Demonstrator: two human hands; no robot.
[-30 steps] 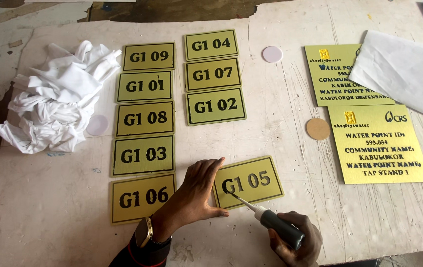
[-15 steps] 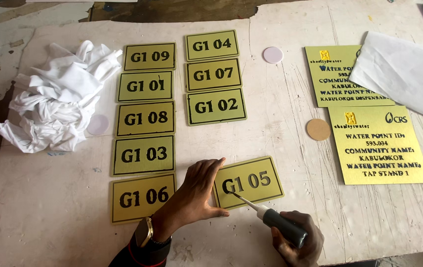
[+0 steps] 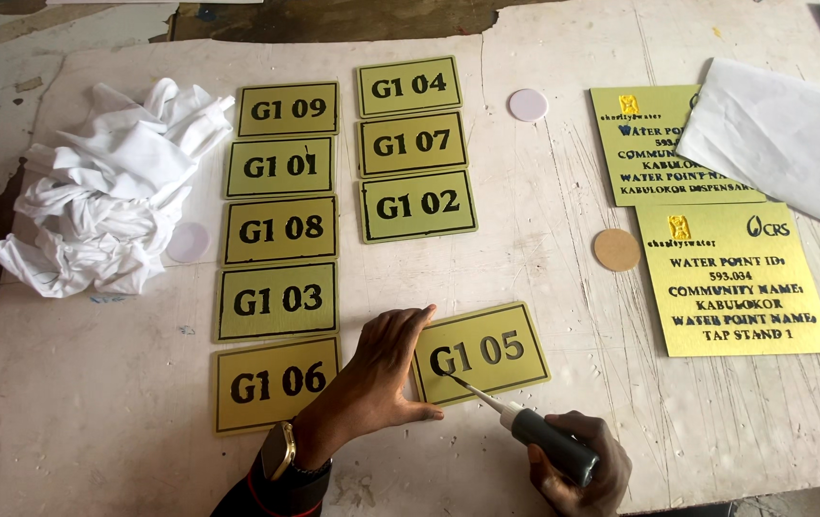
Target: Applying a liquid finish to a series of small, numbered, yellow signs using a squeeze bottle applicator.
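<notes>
Gripping a dark-handled applicator bottle [image 3: 551, 442] near the bottom edge of the head view, the right hand [image 3: 582, 469] is closed round its body, and the thin nozzle tip touches the first black character on a tilted gold plate [image 3: 483, 352]; the left hand [image 3: 381, 373] lies flat with fingers spread, pressing down on the left edge of that same plate and holding nothing, a wristwatch [image 3: 279, 450] showing on the wrist; the plate sits on the pale, scratched table [image 3: 94, 421], near the front and apart from the others, just right of the lowest plate of the left column [image 3: 277, 383]; that column [image 3: 280, 230] runs upward with five gold plates close together, each with black characters; beside it, further back, stands a shorter column of three plates [image 3: 415, 144]; a crumpled white cloth [image 3: 113, 191] lies to the left, with a pale round disc [image 3: 188, 242] just beside it; to the right, well apart, lie two larger yellow signs [image 3: 730, 282], a tan disc [image 3: 617, 250] next to them, a whitish disc [image 3: 528, 104] further back, and a sheet of white paper [image 3: 783, 139] covering a corner of the far sign.
</notes>
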